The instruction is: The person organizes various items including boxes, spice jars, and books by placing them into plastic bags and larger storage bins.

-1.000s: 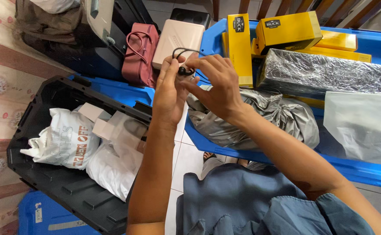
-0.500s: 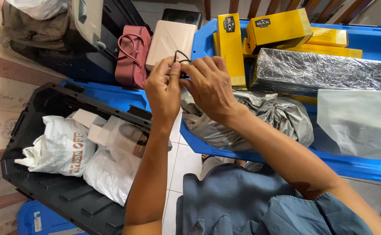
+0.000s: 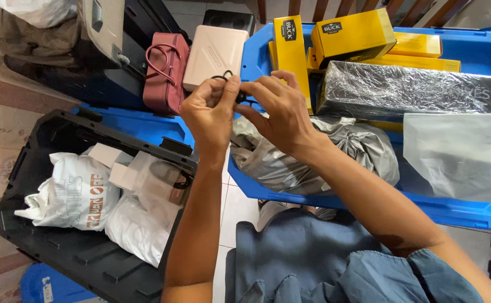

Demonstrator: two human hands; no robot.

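Black thin looped cord (image 3: 223, 77), pinched btwn left hand (image 3: 211, 109) & right hand (image 3: 276, 109), above blue bin (image 3: 469, 213)

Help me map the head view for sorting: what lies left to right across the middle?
Black crate with white bags → left hand → right hand, both pinching a thin black cord → crumpled grey bag → translucent pouch in blue bin.

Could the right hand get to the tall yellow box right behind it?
Probably yes. The right hand is just in front of the tall yellow box, with nothing between them, though both hands are busy pinching a thin black cord.
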